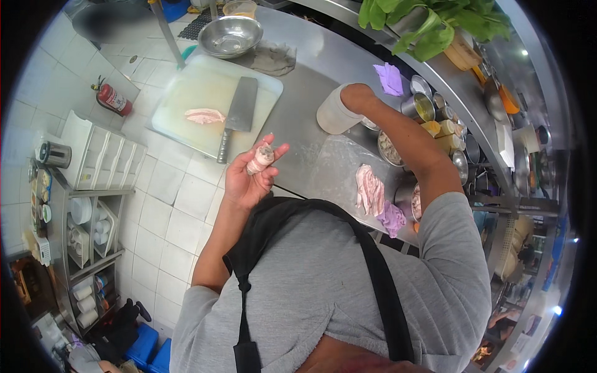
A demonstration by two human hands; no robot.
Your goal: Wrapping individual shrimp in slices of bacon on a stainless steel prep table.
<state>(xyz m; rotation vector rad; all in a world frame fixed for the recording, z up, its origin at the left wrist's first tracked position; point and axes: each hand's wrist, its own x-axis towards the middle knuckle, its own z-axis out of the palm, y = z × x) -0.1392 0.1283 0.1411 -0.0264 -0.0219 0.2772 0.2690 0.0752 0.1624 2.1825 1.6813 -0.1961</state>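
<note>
Holding a meat roll (pixel 259 161) clamped in the left hand (pixel 247 178) at ten o'clock; reaching into a white tub (pixel 333 117) with the right hand (pixel 357 98) at one o'clock, grip impossible to tell.

A cutting board (pixel 177 137) lies at the left end of the bench (pixel 305 118), with a meat slice (pixel 204 116) to the left of the cleaver (pixel 242 105) on it and a mixing bowl (pixel 231 38) behind. Before the board, the left grip (pixel 244 181) holds a meat roll (pixel 260 160). The right grip (pixel 359 98) is inside a tub (pixel 334 115) right of the board; meat strips (pixel 369 189) lie nearer, beside a crumpled cloth (pixel 392 219).
</note>
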